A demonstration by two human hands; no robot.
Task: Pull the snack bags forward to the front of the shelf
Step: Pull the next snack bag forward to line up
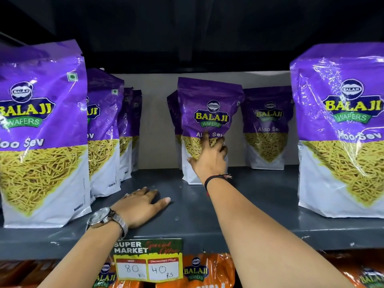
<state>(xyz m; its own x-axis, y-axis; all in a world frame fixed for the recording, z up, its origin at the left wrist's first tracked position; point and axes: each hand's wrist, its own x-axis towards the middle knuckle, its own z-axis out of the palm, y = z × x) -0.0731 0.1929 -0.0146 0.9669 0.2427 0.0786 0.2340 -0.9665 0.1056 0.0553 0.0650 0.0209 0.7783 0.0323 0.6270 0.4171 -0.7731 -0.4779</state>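
Left hand (139,206): flat, fingers spread, bracing on shelf (239,204), lower centre.
Right hand (209,156): gripping centre bag (207,113).
Technique: slide upright, low grip.

Light falls from above and in front of the grey shelf (239,206), bright on its front edge and fading toward the back wall. Above it the underside of the next shelf is almost black. The nearest purple bags (41,129) at the left and right ends of the shelf carry white glare streaks across their glossy film. The bags farther back on the shelf (268,127) sit dimmer, their print soft. A soft shadow lies on the shelf under the left hand (141,206). Wide-angle bending swells the end bags outward. The orange bags (205,269) below the shelf are blurred.
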